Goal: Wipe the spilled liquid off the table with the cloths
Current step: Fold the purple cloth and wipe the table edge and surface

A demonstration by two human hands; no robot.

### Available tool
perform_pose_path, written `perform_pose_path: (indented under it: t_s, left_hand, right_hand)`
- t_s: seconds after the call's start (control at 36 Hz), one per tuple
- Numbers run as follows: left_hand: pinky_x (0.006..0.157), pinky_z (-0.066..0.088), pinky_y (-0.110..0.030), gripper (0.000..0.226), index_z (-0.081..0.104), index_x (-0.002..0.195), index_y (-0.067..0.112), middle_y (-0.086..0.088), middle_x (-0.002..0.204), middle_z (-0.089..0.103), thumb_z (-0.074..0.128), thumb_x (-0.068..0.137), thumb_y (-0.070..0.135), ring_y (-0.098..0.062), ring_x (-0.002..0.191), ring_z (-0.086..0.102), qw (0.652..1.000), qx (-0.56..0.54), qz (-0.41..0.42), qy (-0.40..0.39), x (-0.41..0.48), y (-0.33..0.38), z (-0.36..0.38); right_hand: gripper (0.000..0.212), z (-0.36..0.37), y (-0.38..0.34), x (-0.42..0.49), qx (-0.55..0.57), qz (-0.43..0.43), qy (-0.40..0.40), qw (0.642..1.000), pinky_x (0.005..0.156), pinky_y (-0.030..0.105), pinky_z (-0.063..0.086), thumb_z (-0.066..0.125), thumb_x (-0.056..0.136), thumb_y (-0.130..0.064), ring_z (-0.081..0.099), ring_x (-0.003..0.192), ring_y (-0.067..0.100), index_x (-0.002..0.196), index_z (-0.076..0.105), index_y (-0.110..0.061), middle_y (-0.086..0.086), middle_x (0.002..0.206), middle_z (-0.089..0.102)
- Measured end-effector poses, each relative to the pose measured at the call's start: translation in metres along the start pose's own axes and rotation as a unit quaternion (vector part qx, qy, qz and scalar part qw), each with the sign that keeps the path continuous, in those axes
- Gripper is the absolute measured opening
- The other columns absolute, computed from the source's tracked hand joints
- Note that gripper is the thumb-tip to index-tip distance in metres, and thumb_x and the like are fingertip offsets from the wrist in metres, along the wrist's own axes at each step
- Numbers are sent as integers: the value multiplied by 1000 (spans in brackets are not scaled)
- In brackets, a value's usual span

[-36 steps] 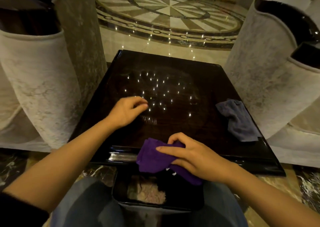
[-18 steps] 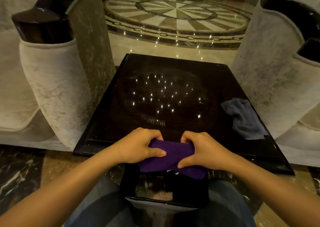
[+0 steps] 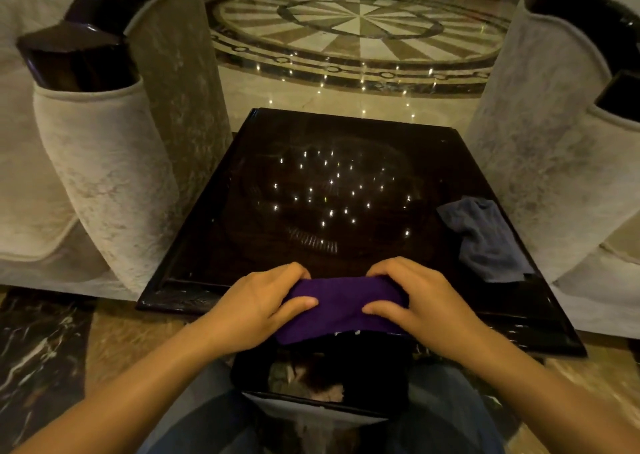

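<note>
A purple cloth (image 3: 341, 306) hangs over the near edge of the dark glossy table (image 3: 214, 218). My left hand (image 3: 256, 306) grips its left end and my right hand (image 3: 415, 301) grips its right end, thumbs on top. A grey-blue cloth (image 3: 485, 239) lies crumpled near the table's right edge, apart from both hands. The tabletop mirrors ceiling lights, and faint smears show around the middle; I cannot pick out liquid clearly.
Pale upholstered armchairs stand close on the left (image 3: 104, 163) and right (image 3: 540, 149) of the table. A dark bin (image 3: 322, 384) sits between my knees under the near edge. Polished patterned marble floor (image 3: 360, 28) lies beyond.
My left hand came back from the middle of the table to the purple cloth and took its left end. Both hands now hold it, spread a little wider than half a second ago.
</note>
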State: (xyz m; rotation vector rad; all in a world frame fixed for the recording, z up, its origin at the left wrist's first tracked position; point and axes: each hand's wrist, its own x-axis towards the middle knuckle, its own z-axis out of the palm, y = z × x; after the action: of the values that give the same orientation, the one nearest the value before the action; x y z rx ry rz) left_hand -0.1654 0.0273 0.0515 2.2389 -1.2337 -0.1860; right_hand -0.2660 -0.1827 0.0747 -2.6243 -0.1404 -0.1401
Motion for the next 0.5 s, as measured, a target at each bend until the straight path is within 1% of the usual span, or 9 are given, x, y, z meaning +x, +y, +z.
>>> perform_pose_path:
  t_s: [0.06, 0.11, 0.22, 0.28, 0.36, 0.39, 0.44, 0.47, 0.5]
  left_hand:
    - [63, 38, -11, 43, 51, 102, 25, 18, 88, 55, 34, 82, 58, -1, 76, 55, 999, 34, 6, -5, 0, -4, 3]
    - [67, 42, -19, 44, 55, 104, 21, 8, 95, 61, 39, 85, 57, -7, 81, 58, 998, 55, 17, 8, -2, -8, 9]
    - [67, 45, -27, 51, 58, 103, 17, 3, 94, 65, 32, 84, 57, -12, 81, 61, 997, 47, 34, 48, -4, -7, 17]
    - [71, 45, -27, 44, 57, 106, 17, 1, 98, 65, 37, 88, 52, -14, 85, 61, 996, 75, 31, 28, -3, -7, 18]
    - [64, 46, -24, 42, 60, 100, 16, 2, 87, 67, 35, 88, 48, -12, 76, 63, 993, 89, 51, 64, -3, -4, 20]
    - [65, 47, -24, 42, 60, 100, 16, 2, 87, 67, 35, 88, 48, -13, 76, 63, 993, 91, 50, 58, -3, -2, 21]
    - [72, 47, -27, 41, 57, 107, 17, 1, 97, 66, 35, 90, 47, -14, 86, 62, 992, 112, 38, 35, -3, -1, 25]
    - [72, 47, -27, 40, 57, 107, 17, 1, 97, 66, 35, 91, 47, -14, 86, 62, 991, 128, 40, 27, -2, 0, 24]
    - [67, 48, -25, 40, 59, 103, 16, 1, 90, 67, 35, 90, 46, -13, 80, 63, 988, 143, 53, 23, -6, 2, 24]
  right_hand:
    - [30, 6, 0, -1, -3, 0, -16, 1000, 81, 24, 49, 60, 83, -35, 54, 94, 7, 110, 53, -24, -9, 102, 54]
    - [30, 12, 2, -5, -15, -1, -36, 999, 85, 26, 47, 57, 87, -30, 53, 99, 10, 115, 52, -21, -2, 110, 55]
    - [27, 18, 4, -11, -26, -22, 25, 999, 81, 22, 46, 55, 88, -26, 55, 97, 10, 114, 55, -17, 0, 107, 59]
    - [29, 19, 3, -14, -53, -18, 15, 998, 82, 22, 45, 52, 90, -28, 55, 100, 12, 116, 54, -16, 1, 109, 59]
    - [30, 21, -1, -20, -62, -28, 45, 997, 75, 17, 45, 50, 86, -32, 60, 89, 11, 106, 60, -13, 2, 97, 65]
    - [29, 21, -2, -21, -58, -25, 40, 997, 74, 17, 46, 51, 86, -32, 60, 88, 11, 105, 61, -12, 2, 96, 66]
    - [28, 23, -1, -22, -81, -11, 25, 996, 79, 23, 48, 54, 88, -28, 60, 96, 15, 111, 58, -12, 4, 103, 63]
    - [27, 23, 0, -22, -89, -16, 23, 996, 79, 25, 50, 55, 88, -25, 60, 97, 17, 112, 58, -12, 4, 104, 63]
    - [25, 25, -1, -28, -92, -16, 27, 995, 75, 25, 52, 56, 87, -24, 63, 92, 18, 107, 60, -11, 4, 99, 65]
